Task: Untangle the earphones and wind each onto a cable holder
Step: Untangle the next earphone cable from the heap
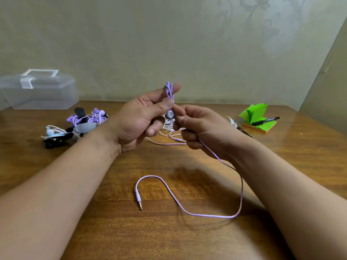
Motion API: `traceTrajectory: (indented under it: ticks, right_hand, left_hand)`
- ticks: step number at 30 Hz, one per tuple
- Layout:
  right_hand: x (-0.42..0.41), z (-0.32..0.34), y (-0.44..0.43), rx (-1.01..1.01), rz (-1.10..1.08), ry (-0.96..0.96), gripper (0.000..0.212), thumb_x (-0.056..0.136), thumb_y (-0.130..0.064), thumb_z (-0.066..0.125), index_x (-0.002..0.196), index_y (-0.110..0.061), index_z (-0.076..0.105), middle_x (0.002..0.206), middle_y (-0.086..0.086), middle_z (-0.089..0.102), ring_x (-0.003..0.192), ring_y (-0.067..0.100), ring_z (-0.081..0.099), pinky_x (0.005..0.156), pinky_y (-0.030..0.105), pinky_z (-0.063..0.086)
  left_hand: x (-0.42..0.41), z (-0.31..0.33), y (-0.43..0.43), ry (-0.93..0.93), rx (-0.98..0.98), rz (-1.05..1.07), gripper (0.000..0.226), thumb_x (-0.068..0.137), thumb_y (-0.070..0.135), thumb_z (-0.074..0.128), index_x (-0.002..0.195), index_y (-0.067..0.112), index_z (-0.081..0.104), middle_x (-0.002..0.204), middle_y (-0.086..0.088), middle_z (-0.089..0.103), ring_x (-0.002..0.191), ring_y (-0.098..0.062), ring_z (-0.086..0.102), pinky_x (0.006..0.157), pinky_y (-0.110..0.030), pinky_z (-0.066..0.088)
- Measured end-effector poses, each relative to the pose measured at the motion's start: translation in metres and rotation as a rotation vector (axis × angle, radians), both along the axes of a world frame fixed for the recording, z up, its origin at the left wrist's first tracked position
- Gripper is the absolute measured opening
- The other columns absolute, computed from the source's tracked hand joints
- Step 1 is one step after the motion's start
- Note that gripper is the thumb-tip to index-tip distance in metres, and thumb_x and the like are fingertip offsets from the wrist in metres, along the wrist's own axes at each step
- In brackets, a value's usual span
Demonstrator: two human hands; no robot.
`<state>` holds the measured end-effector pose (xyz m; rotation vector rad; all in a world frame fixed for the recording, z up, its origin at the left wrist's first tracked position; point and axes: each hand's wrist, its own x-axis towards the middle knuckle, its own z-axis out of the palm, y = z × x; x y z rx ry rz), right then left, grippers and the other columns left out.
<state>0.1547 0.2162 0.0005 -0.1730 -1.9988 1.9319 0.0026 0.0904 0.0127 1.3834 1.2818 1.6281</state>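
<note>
My left hand pinches the purple earphones between thumb and fingers, with the earbud end sticking up and a round earbud face showing below the thumb. My right hand grips the same purple cable just to the right. From it the cable loops down over the wooden table and ends in a jack plug lying near the front. Behind my hands lies a tangle of pale pink and white earphones.
At the left sits a heap of wound earphones with black and grey cable holders and a white-blue set. A clear plastic box stands at back left. A green sticky-note pad with a black marker lies at right.
</note>
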Motion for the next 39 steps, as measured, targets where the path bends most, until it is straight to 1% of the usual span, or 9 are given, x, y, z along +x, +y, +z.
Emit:
traceTrajectory:
  ticks: [4,9,14,18,22,26,29,35,39]
  right_hand:
    - [0.001,0.000,0.001,0.177,-0.034,-0.182,0.013,0.106,-0.012,0.057,0.105,-0.011,0.070,0.083,0.005,0.061,0.048,0.008,0.036,0.043,0.022,0.039]
    - [0.012,0.014,0.006,0.703,-0.264,-0.236,0.028,0.103,-0.040,0.062,0.099,-0.019,0.079,0.056,-0.010,0.054,0.047,0.005,0.041,0.051,0.025,0.039]
    - [0.016,0.019,0.006,0.923,-0.239,-0.190,0.022,0.098,-0.041,0.071,0.084,-0.024,0.075,0.064,-0.005,0.060,0.060,0.006,0.044,0.060,0.029,0.037]
    - [0.019,0.024,0.022,0.817,-0.366,-0.090,0.025,0.096,-0.035,0.074,0.087,-0.012,0.072,0.054,-0.012,0.047,0.047,0.003,0.036,0.046,0.018,0.028]
    - [0.020,0.017,0.035,0.276,-0.200,0.034,0.023,0.096,-0.028,0.070,0.083,-0.010,0.065,0.071,0.011,0.037,0.050,0.010,0.022,0.040,0.019,0.023]
    - [0.011,0.004,0.033,0.027,-0.097,0.075,0.024,0.099,-0.024,0.060,0.081,-0.020,0.075,0.067,0.000,0.023,0.054,0.010,0.013,0.039,0.018,0.016]
    - [0.003,-0.008,0.020,0.148,-0.116,-0.028,0.029,0.105,-0.030,0.057,0.085,-0.019,0.075,0.062,-0.003,0.027,0.052,0.010,0.019,0.044,0.022,0.017]
    - [-0.001,-0.007,0.000,0.486,-0.191,-0.184,0.028,0.109,-0.031,0.054,0.109,-0.017,0.079,0.054,-0.021,0.046,0.054,0.009,0.032,0.050,0.026,0.028]
    - [0.009,0.009,-0.002,0.690,-0.249,-0.183,0.026,0.106,-0.033,0.059,0.105,-0.017,0.080,0.050,-0.025,0.055,0.048,-0.001,0.044,0.048,0.017,0.034]
  left_hand:
    - [-0.004,-0.004,0.005,0.232,0.007,0.303,0.037,0.108,0.008,0.049,0.143,0.020,0.054,0.103,-0.007,0.074,0.043,-0.002,0.044,0.047,-0.017,0.035]
    - [-0.012,-0.012,0.000,0.817,-0.163,0.395,0.018,0.105,0.019,0.057,0.114,0.023,0.072,0.115,0.013,0.075,0.106,-0.013,0.067,0.100,-0.034,0.050]
    - [-0.005,-0.009,-0.002,1.096,-0.303,0.348,0.019,0.106,0.029,0.051,0.095,0.037,0.064,0.085,0.021,0.069,0.085,-0.013,0.062,0.083,-0.041,0.052]
    - [0.004,-0.003,-0.008,0.921,-0.422,0.041,0.028,0.108,0.037,0.045,0.093,0.048,0.066,0.086,0.018,0.070,0.071,-0.008,0.057,0.068,-0.022,0.045]
    - [0.013,0.006,-0.012,0.485,-0.232,-0.217,0.037,0.110,0.009,0.040,0.122,0.030,0.068,0.095,-0.005,0.065,0.059,-0.024,0.034,0.052,-0.022,0.034]
    - [0.015,0.007,-0.008,0.227,-0.124,-0.210,0.038,0.107,0.005,0.040,0.142,0.005,0.055,0.094,-0.005,0.067,0.055,-0.019,0.033,0.050,-0.018,0.034]
    - [0.014,0.003,-0.001,0.104,-0.032,-0.033,0.036,0.107,0.003,0.040,0.137,0.016,0.056,0.094,-0.002,0.069,0.047,-0.012,0.038,0.049,-0.017,0.036]
    - [0.007,-0.004,0.003,0.400,-0.038,0.340,0.035,0.110,0.007,0.039,0.123,0.034,0.057,0.096,0.001,0.070,0.044,-0.005,0.043,0.053,-0.023,0.036]
    - [0.000,-0.014,0.002,0.847,-0.154,0.434,0.024,0.108,0.015,0.042,0.122,0.017,0.062,0.098,0.000,0.071,0.086,-0.022,0.063,0.083,-0.040,0.050]
